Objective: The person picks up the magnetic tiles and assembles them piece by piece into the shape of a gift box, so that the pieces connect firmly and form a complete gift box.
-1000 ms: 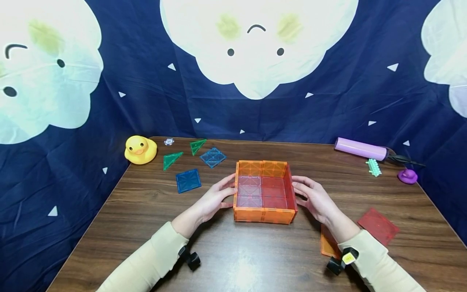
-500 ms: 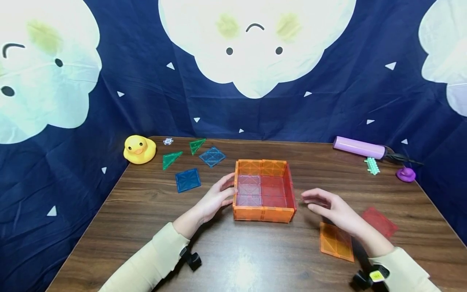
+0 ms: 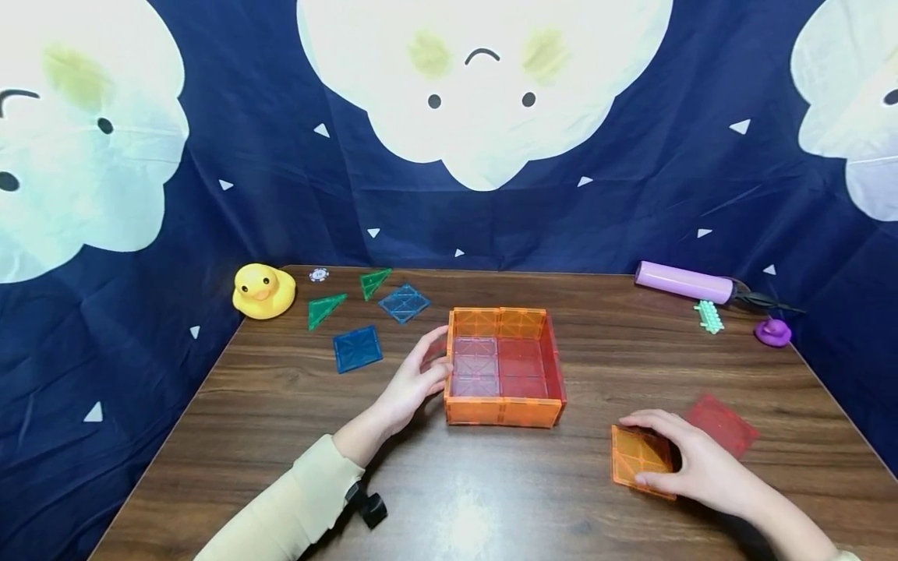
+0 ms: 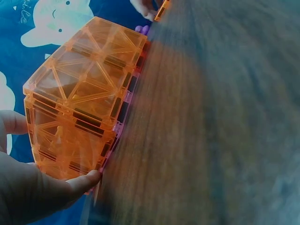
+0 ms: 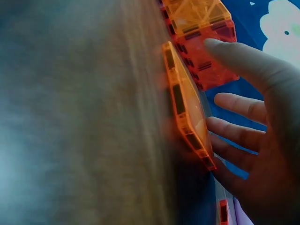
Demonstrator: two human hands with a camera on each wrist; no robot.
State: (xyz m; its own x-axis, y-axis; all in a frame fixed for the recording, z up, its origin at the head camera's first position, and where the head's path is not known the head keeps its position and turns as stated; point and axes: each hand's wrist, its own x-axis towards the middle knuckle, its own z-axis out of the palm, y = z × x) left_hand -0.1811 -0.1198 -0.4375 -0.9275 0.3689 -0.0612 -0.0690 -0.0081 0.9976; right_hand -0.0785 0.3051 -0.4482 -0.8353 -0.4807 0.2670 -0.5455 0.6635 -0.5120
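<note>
- One open-topped tile box [image 3: 503, 366] is sitting near the middle of the wooden table [image 3: 449, 499]; its walls are orange, with one red wall on the right, and its floor is showing four squares, two pale and two red.
- The left hand [image 3: 414, 382] is resting against the box's left wall, fingers loosely curved along it and thumb at the lower corner; the left wrist view is showing the thumb tip touching the wall's bottom edge.
- The right hand [image 3: 691, 460] is curling over one loose orange square tile [image 3: 637, 458], fingers along its far edge and thumb at its near edge, with one edge of the tile tipping up off the table in the right wrist view.
- That tile is lying to the right of and nearer than the box, well apart from it, with bare wood between them.
- One red square tile [image 3: 722, 425] is lying flat just beyond the right hand.
- Two blue square tiles [image 3: 358, 347] and two green triangle tiles [image 3: 325, 309] are lying at the far left, beside one yellow duck [image 3: 262, 291].
- At the far right edge, one lilac cylinder [image 3: 683, 282], one small green piece [image 3: 708, 316] and one purple duck [image 3: 772, 332] are sitting.
- The near half of the table is giving open wood in front of the box.
</note>
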